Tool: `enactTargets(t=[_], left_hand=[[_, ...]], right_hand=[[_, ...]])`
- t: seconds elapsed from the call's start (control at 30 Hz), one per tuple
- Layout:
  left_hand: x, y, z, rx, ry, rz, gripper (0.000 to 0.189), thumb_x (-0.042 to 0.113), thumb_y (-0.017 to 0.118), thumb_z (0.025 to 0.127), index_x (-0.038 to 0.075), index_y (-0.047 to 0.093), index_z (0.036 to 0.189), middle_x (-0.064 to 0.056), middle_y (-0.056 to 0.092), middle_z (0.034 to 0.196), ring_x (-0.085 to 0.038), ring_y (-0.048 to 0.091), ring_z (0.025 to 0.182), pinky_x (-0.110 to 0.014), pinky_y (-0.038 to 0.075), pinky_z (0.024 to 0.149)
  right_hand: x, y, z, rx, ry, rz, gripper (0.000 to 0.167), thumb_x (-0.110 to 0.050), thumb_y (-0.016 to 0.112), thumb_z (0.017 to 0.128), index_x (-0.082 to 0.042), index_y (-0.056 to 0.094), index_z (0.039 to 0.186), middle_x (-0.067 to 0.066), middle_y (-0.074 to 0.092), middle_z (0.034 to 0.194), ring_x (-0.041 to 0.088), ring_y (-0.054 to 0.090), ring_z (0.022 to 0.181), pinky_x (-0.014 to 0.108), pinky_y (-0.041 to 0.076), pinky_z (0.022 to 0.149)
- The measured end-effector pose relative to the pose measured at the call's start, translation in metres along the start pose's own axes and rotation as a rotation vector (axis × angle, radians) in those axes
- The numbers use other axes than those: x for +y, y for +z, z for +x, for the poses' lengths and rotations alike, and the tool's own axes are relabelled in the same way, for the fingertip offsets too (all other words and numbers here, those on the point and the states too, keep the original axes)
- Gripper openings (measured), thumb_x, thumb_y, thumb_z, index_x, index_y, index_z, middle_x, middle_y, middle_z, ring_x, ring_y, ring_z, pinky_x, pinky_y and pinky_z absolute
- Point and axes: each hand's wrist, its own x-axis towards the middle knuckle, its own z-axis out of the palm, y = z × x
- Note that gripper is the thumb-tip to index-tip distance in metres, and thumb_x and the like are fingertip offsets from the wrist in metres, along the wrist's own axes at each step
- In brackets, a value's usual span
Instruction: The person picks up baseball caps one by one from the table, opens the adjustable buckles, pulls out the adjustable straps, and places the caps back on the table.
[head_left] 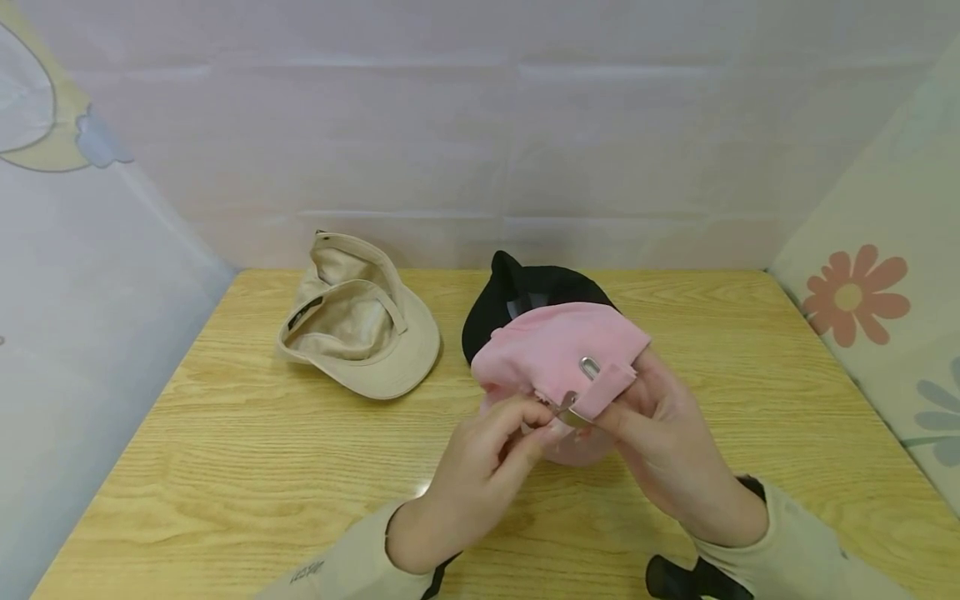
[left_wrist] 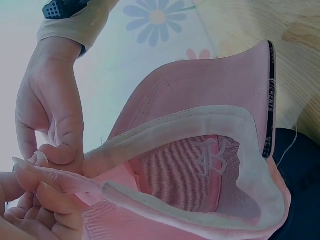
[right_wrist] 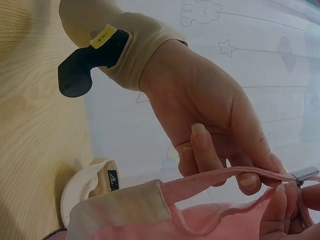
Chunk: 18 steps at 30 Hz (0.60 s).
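Note:
A pink baseball cap (head_left: 558, 346) is held up off the table between both hands, its back strap and metal buckle (head_left: 574, 415) facing me. My left hand (head_left: 480, 471) pinches the strap at the buckle between thumb and fingers. On the other side my right hand (head_left: 667, 442) grips the strap's end and the cap's edge, thumb close by the buckle. The left wrist view looks into the cap, with its white sweatband (left_wrist: 185, 120) and pink brim (left_wrist: 200, 90). In the right wrist view the silver buckle (right_wrist: 306, 174) sits right by the fingertips.
Behind the pink cap a black cap (head_left: 487, 308) lies on the wooden table (head_left: 300, 483), partly covered in the head view. To the left a beige cap (head_left: 408, 350) rests with its inside facing up. Printed cloth walls (head_left: 480, 125) enclose the table's back and sides.

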Motion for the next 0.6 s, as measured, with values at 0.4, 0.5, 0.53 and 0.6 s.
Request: enactTargets(t=[0.4, 0.5, 0.53, 0.6], left_hand=[[-0.006, 0.0019, -0.0052, 0.017, 0.013, 0.025, 0.006, -0.003, 0.063, 0.091, 0.001, 0.06, 0.094, 0.0, 0.048, 0.069, -0.003, 0.04, 0.058, -0.016, 0.038, 0.051], [-0.005, 0.0027, -0.0047, 0.027, -0.009, 0.002, 0.01, -0.005, 0.063, 0.089, 0.002, 0.061, 0.095, 0.001, 0.046, 0.066, -0.003, 0.039, 0.056, -0.019, 0.038, 0.049], [-0.0043, 0.0028, -0.0042, 0.03, -0.012, -0.005, 0.01, -0.005, 0.063, 0.089, 0.002, 0.061, 0.095, 0.001, 0.045, 0.065, -0.003, 0.038, 0.056, -0.019, 0.037, 0.048], [-0.003, 0.0031, -0.0027, 0.034, -0.009, -0.01, 0.009, -0.004, 0.062, 0.09, 0.003, 0.062, 0.095, 0.002, 0.043, 0.062, -0.004, 0.038, 0.055, -0.019, 0.037, 0.048]], right_hand=[[0.0023, 0.0008, -0.0006, -0.011, 0.001, 0.008, 0.047, 0.013, 0.05, 0.094, -0.001, 0.038, 0.138, 0.01, 0.061, 0.118, 0.016, 0.062, 0.098, 0.028, 0.054, 0.077], [0.0035, 0.0, -0.001, -0.017, -0.001, 0.026, 0.044, 0.011, 0.05, 0.095, -0.001, 0.039, 0.136, 0.007, 0.062, 0.11, 0.015, 0.062, 0.089, 0.028, 0.054, 0.071], [0.0039, -0.0001, -0.0011, -0.02, -0.001, 0.033, 0.044, 0.011, 0.051, 0.095, -0.001, 0.039, 0.136, 0.006, 0.063, 0.109, 0.014, 0.062, 0.088, 0.028, 0.054, 0.07], [0.0045, -0.0002, -0.0008, -0.033, -0.007, 0.045, 0.043, 0.01, 0.051, 0.096, -0.001, 0.039, 0.136, 0.006, 0.063, 0.108, 0.014, 0.062, 0.087, 0.027, 0.053, 0.07]])
